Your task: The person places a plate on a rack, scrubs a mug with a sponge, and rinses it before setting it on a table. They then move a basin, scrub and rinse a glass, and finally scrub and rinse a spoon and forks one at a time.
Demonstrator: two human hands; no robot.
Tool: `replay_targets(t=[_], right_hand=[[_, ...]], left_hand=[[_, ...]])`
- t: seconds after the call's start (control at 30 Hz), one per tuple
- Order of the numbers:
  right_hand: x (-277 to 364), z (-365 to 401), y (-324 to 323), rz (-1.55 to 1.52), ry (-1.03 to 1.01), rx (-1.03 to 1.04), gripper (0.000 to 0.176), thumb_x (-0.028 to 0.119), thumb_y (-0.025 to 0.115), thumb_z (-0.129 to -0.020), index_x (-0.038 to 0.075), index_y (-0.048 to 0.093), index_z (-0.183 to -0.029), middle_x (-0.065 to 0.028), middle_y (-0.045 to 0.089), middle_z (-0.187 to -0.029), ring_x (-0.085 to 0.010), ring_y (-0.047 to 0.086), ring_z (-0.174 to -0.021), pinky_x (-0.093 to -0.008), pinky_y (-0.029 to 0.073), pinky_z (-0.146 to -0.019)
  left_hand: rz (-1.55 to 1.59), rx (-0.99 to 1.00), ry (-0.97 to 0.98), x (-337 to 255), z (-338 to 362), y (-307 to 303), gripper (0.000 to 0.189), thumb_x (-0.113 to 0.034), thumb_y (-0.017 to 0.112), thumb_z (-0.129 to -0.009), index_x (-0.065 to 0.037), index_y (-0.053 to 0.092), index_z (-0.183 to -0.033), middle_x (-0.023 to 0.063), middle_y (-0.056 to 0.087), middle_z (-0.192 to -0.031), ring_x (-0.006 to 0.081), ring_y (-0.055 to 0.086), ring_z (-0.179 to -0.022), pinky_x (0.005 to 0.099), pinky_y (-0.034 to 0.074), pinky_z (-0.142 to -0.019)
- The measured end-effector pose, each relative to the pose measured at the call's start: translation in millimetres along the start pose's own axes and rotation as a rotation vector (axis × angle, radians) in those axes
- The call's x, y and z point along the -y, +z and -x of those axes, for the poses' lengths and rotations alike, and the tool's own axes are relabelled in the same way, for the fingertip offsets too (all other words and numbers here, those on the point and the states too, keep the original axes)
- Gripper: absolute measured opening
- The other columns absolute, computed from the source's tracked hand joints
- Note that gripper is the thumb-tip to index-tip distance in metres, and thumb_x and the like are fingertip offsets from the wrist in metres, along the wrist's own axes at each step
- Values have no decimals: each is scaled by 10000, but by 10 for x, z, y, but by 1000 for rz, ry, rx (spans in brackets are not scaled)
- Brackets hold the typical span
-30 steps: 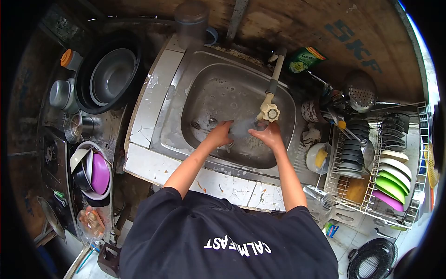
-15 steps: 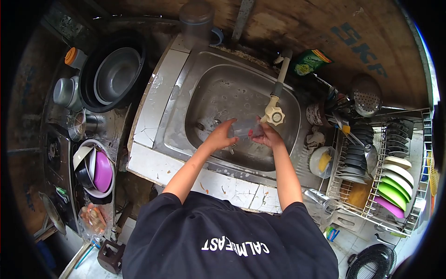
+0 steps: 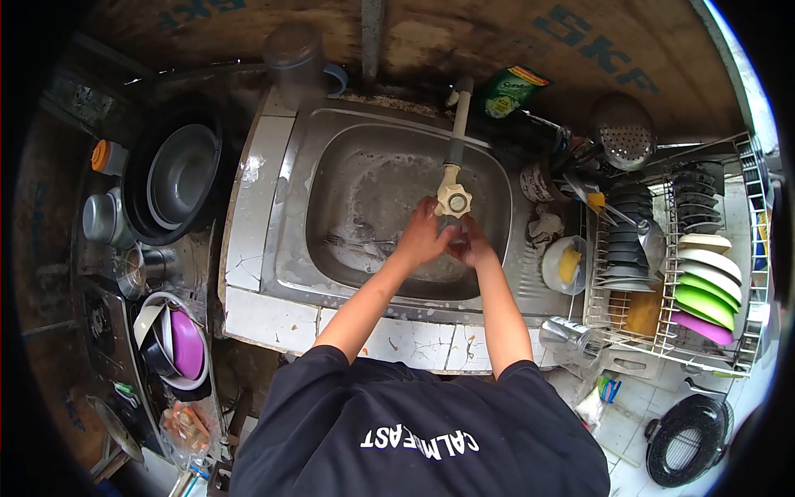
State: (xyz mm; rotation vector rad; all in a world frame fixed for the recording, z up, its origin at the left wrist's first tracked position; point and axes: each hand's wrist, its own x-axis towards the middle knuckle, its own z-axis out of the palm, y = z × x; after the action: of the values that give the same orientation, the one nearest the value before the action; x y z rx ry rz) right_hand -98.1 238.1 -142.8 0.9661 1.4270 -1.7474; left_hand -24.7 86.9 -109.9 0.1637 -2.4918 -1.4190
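Observation:
My left hand point(image 3: 423, 238) is under the white tap point(image 3: 453, 199), fingers bent around a clear, see-through container point(image 3: 448, 222) that mostly hides behind the tap handle and my fingers. Beside it, my right hand point(image 3: 474, 247) curls around the container's other side. Both hands are over the steel sink point(image 3: 319, 166), close together. Forks or spoons point(image 3: 352, 245) lie in suds on the sink floor, left of my hands.
A dish rack point(image 3: 662, 331) with plates and bowls stands at the right. A tub with a yellow sponge point(image 3: 569, 265) and a clear glass point(image 3: 570, 338) sit nearer. Left are a black basin point(image 3: 137, 186) and a bowl stack point(image 3: 187, 348). Behind is a green soap pouch point(image 3: 509, 93).
My hands have come together under the tap; they were farther apart with the clear container between them. The left hand moved right and up. The whole view has shifted slightly.

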Motion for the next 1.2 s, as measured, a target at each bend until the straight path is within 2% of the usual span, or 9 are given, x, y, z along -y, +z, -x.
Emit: replay_targets(t=[0.17,0.27,0.37,0.43,0.57,0.77,0.83,1.03,1.2], right_hand=[[-23,130,-245,56,55,139,481,470,453,-961,97,451,-1265,-153,541,-1045,-392,596,-872,-404,568,-743],[-141,357,-191,79,43,265,539,490,442,-963,56,445,-1283,-189,550,-1100,-355,609,-892,-387,564,-766],[-323,568,70,73,7,325,576,492,446,-963,-13,471,-1240,-208,560,-1112,-314,618,-911,-373,551,-794],[-476,619,204,45,20,386,592,488,457,-961,-48,484,-1210,-213,567,-1097,-293,622,-917,-367,544,-811],[-720,521,314,-95,-13,557,593,455,543,-931,-93,514,-1156,-204,572,-1059,-299,622,-931,-372,532,-852],[-575,674,198,432,-126,254,581,393,630,-889,-71,516,-1220,-199,606,-1067,-264,644,-890,-338,555,-749],[-361,895,235,816,-363,339,591,354,668,-860,-41,498,-1266,-151,643,-1003,-236,663,-850,-312,552,-696],[-229,1889,556,1146,-1063,190,667,347,769,-722,25,521,-1252,-229,636,-1060,-353,653,-890,-410,529,-769],[-160,2298,485,1191,-1122,104,620,313,781,-684,61,552,-1202,-221,631,-1065,-391,620,-952,-419,509,-820]], left_hand=[[1,42,84,192,-171,78,531,-167,584,-839,-51,410,-1327,223,474,-1289,445,515,-1074,476,445,-927],[195,123,-166,371,-163,-50,515,-165,599,-848,-50,426,-1320,217,566,-1197,454,579,-929,482,466,-875],[113,-250,-124,647,-100,-3,517,-198,667,-829,-14,474,-1272,174,646,-1067,363,626,-774,427,494,-750],[869,-383,-674,307,-90,-249,517,-247,729,-794,23,526,-1186,127,653,-1012,215,616,-771,357,469,-645],[948,33,-915,480,107,-431,530,-268,764,-763,34,542,-1139,96,642,-1003,121,576,-757,299,426,-578],[767,92,-603,363,262,-704,590,-195,837,-670,21,551,-1138,116,643,-1016,198,608,-984,377,486,-810],[178,-73,-213,254,327,-781,666,-132,835,-620,-12,542,-1206,146,610,-1112,277,572,-1105,430,449,-944],[-73,26,279,-209,564,-1084,722,-76,785,-619,-116,527,-1292,156,535,-1258,358,510,-1156,418,427,-979],[-115,105,269,-323,646,-1438,643,-64,754,-661,-128,552,-1268,160,522,-1273,368,513,-1153,415,420,-989]])
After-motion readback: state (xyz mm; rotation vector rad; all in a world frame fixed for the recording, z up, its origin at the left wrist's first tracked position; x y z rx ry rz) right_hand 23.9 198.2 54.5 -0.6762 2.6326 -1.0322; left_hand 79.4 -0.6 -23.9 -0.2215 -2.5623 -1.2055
